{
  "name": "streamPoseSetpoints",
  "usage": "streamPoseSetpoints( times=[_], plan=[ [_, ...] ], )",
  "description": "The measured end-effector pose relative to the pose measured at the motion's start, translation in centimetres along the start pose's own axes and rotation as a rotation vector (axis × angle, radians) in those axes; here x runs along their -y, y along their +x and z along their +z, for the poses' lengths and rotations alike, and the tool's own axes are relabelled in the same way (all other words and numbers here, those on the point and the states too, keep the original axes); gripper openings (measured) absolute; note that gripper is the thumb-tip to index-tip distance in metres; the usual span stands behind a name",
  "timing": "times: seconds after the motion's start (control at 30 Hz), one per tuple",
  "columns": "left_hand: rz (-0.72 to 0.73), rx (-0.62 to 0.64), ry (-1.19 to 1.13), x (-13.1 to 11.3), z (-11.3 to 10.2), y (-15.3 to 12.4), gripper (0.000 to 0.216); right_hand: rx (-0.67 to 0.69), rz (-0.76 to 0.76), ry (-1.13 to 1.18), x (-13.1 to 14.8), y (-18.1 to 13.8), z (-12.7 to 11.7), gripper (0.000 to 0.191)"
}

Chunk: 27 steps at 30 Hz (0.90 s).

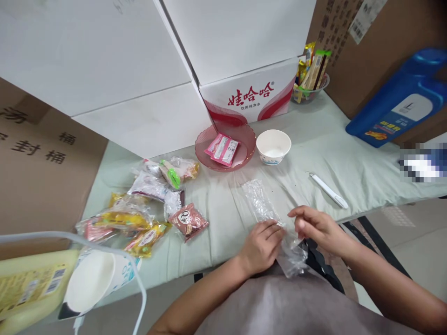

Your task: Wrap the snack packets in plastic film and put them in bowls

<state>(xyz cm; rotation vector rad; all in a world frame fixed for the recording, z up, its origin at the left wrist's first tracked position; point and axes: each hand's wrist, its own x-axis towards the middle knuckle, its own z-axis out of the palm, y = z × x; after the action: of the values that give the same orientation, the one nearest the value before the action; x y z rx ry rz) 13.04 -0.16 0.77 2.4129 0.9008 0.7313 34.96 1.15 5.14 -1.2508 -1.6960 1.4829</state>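
Note:
A long, crumpled clear plastic bag (260,200) lies across the front edge of the covered surface, its lower part hanging toward my lap. My left hand (261,246) is closed on the middle of this bag, with the fingers curled over it. Just right of it hovers my right hand (321,230), thumb and forefinger apart; nothing shows between them, though its other fingers are partly hidden. Beyond the bag stands a white paper bowl (274,146). Beside that bowl, a pink translucent dish (247,160) holds pink-and-white packets (225,150).
Several wrapped snacks (139,216) lie in a pile at left, a brown packet (188,222) nearest me. A white utility knife (328,190) rests at right. A blue bottle (398,102), a snack-filled clear bowl (310,90), white boxes (251,104) and a paper bucket (94,279) surround the surface.

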Motion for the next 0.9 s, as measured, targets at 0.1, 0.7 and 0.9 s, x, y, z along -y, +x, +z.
streamPoseSetpoints(
  times=[0.1,0.7,0.9],
  plan=[
    [-0.044,-0.001,-0.207,0.0,-1.3,0.2,0.027,-0.071,-0.242,-0.301,-0.3,2.6,-0.2,0.026],
    [-0.635,-0.236,0.018,6.7,-2.0,4.8,0.060,-0.134,-0.281,-0.416,-3.5,5.4,2.7,0.055],
    [-0.544,-0.245,0.113,7.0,-1.1,4.3,0.062,-0.387,-0.526,-0.643,-2.8,4.5,3.2,0.033]
  ],
)
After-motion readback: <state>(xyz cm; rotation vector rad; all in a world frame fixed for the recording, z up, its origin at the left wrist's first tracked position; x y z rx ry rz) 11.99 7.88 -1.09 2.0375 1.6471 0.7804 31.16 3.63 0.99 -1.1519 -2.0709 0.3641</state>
